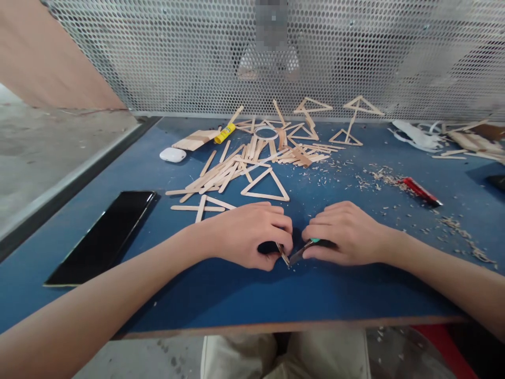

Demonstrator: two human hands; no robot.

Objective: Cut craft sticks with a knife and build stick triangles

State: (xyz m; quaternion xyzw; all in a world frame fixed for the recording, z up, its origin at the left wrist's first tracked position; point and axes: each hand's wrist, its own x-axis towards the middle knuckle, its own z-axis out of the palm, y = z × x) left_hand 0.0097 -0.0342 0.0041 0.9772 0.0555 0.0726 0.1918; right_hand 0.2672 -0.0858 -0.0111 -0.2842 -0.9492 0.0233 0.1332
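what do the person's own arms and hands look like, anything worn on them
The left forearm and right forearm are bare, with no sleeves in view. The left hand and right hand are ungloved; no ring, watch or bracelet shows.

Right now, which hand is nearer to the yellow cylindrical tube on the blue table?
The left hand, on the near side of the tube with flat pale wooden sticks between; the right hand lies farther off to the right.
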